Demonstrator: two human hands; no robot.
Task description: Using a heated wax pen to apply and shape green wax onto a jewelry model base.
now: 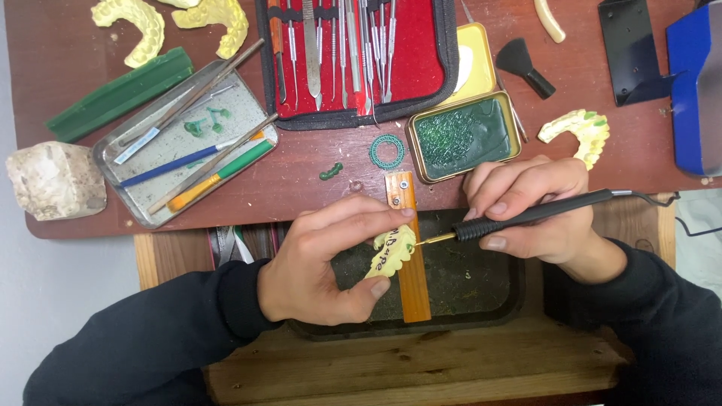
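My left hand [327, 259] pinches a small yellow dental cast [391, 252] with dark writing on it, resting it against an orange wooden peg [410, 278] that juts over a dark tray [466, 286]. My right hand [538, 210] holds a black corded pen-shaped tool [526, 216] like a pencil. Its thin gold tip [430, 240] touches the cast's right edge.
A tin of green wax [462, 137] sits just beyond the hands, beside a green ring [386, 151] and a wax scrap [330, 171]. A red instrument case [353, 53], a metal tray of brushes [188, 143], more yellow casts [579, 131], a plaster block [56, 180].
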